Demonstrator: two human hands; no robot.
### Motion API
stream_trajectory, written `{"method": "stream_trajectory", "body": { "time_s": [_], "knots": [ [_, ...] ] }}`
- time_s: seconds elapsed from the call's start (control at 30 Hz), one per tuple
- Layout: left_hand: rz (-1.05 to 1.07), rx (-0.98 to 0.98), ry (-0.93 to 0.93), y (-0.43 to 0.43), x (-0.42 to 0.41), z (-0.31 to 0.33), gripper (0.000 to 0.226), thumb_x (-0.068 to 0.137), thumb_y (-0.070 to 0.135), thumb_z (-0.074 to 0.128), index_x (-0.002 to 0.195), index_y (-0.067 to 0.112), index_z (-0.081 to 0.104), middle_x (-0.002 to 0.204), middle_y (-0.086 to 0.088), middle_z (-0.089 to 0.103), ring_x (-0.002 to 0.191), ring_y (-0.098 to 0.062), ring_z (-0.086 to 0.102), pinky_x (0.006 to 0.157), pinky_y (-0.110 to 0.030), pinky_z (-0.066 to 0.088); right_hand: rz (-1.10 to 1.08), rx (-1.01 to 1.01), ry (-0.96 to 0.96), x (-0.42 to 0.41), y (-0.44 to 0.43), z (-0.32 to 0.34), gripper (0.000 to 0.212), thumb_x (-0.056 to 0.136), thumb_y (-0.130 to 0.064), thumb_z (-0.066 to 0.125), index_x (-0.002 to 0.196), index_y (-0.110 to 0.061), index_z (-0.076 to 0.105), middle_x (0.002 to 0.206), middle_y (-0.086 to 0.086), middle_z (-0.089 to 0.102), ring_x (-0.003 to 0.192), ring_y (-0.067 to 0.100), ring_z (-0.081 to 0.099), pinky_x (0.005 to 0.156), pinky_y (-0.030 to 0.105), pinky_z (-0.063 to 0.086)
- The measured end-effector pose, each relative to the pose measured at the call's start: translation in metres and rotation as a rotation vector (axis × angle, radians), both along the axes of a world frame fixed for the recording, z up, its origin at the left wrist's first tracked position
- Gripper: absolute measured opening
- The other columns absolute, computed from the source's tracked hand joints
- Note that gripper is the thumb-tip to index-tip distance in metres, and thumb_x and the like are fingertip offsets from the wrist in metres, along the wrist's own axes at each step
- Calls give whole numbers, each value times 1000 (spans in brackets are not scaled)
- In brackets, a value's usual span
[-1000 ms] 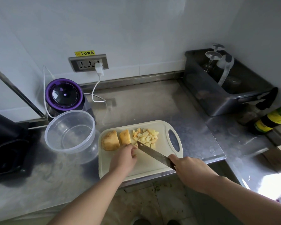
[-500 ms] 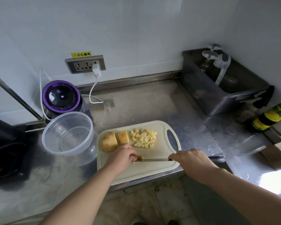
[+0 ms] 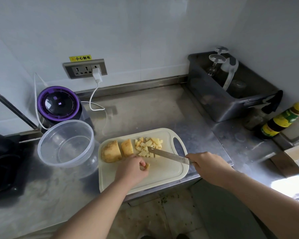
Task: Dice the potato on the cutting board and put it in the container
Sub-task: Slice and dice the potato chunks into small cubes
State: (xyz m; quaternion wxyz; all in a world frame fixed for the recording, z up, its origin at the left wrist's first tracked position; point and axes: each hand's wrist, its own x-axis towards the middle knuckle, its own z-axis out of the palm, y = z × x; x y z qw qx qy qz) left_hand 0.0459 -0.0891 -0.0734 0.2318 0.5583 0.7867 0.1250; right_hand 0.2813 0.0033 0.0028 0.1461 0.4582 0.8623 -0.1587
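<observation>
One grey steel counter point(image 3: 145, 109) bears a cream plastic cutting board point(image 3: 167, 175), with a clear round plastic container point(image 3: 46, 156) just left of it. Two skin-on potato chunks point(image 3: 110, 150) and pale dice point(image 3: 149, 144) lie on the board. The right hand point(image 3: 205, 165) grips a steel knife point(image 3: 167, 155), its tip at the dice; the left hand point(image 3: 131, 169) pinches a small potato piece point(image 3: 147, 166).

Board point(image 3: 162, 178): cream plastic, lying flat, handle slot at its right end.
Potato, in parts, all on the board: end chunk point(image 3: 110, 150), skin on, at far-left corner; thick slice point(image 3: 127, 147) just right of it, touching; dice point(image 3: 148, 146), a pale yellow heap, far middle.
One small bit point(image 3: 147, 166) near board centre, pinched in left hand point(image 3: 131, 171).
Knife point(image 3: 167, 155): blade slanted over board, tip at near edge of dice, handle in right hand point(image 3: 207, 167) at board's right edge.
Container point(image 3: 66, 144): clear, round, empty, upright, just left of board.
</observation>
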Motion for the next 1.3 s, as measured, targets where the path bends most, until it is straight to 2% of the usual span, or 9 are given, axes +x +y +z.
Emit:
{"method": "stream_trajectory", "body": {
  "time_s": [0.1, 0.17, 0.33, 0.43, 0.53, 0.7, 0.8, 1.03, 1.3],
  "knots": [
    [56, 24, 61, -1, 9, 1, 19, 85, 41, 62, 98, 27, 61, 102, 13, 58, 85, -6, 57, 69, -20, 49, 14, -10, 20, -8, -11, 4, 24, 100, -13, 37, 108, -30, 52, 82, -1, 57, 67, 18, 56, 50, 21, 34],
    [98, 44, 97, -2, 15, 0, 17, 85, 39, 61, 96, 26, 61, 101, 11, 58, 84, -8, 56, 69, -21, 48, 36, -16, 16, -12, -20, 3, 22, 102, -17, 38, 118, -27, 50, 85, -2, 57, 66, 13, 55, 55, 21, 41],
    [217, 78, 101, -7, 28, -6, 19, 87, 37, 62, 98, 23, 64, 103, 8, 58, 81, -9, 48, 68, -20, 40, 80, -33, -27, -17, -42, -1, 23, 102, -15, 37, 122, -22, 45, 89, -1, 59, 72, 19, 60, 66, 31, 51],
    [277, 88, 78, -7, 32, -7, 20, 86, 36, 64, 99, 21, 66, 102, 5, 60, 84, -12, 55, 70, -21, 44, 103, -41, -57, -18, -51, -5, 24, 101, -12, 37, 121, -23, 45, 92, 2, 62, 75, 21, 62, 69, 35, 54],
    [302, 101, 48, -7, 34, -7, 21, 84, 35, 66, 99, 20, 68, 100, 4, 61, 86, -14, 59, 72, -23, 48, 104, -48, -59, -18, -54, -7, 27, 100, -10, 37, 122, -24, 45, 88, 1, 60, 75, 21, 62, 66, 34, 52],
    [326, 95, 30, -7, 34, -7, 19, 85, 32, 65, 97, 18, 68, 99, 3, 60, 77, -10, 48, 67, -20, 40, 118, -45, -56, -17, -54, -8, 28, 98, -9, 36, 120, -23, 46, 82, 0, 53, 73, 23, 58, 60, 32, 42],
    [332, 91, 26, -7, 34, -7, 19, 84, 31, 66, 96, 17, 68, 98, 3, 60, 78, -10, 48, 67, -20, 41, 124, -38, -66, -17, -55, -7, 28, 98, -8, 35, 119, -22, 45, 83, 1, 51, 71, 24, 52, 59, 30, 37],
    [328, 93, -2, -7, 34, -7, 19, 85, 30, 67, 98, 16, 68, 100, 2, 61, 78, -10, 50, 67, -19, 42, 115, -58, -53, -15, -53, -8, 30, 98, -8, 36, 122, -25, 45, 86, 1, 56, 74, 23, 57, 63, 33, 43],
    [320, 87, -24, -5, 30, -7, 21, 87, 30, 66, 99, 13, 71, 95, 3, 65, 73, -7, 53, 56, -12, 36, 112, -102, -65, -16, -52, -12, 36, 99, -5, 40, 129, -25, 41, 90, 1, 57, 76, 20, 59, 66, 31, 49]
  ]
}}
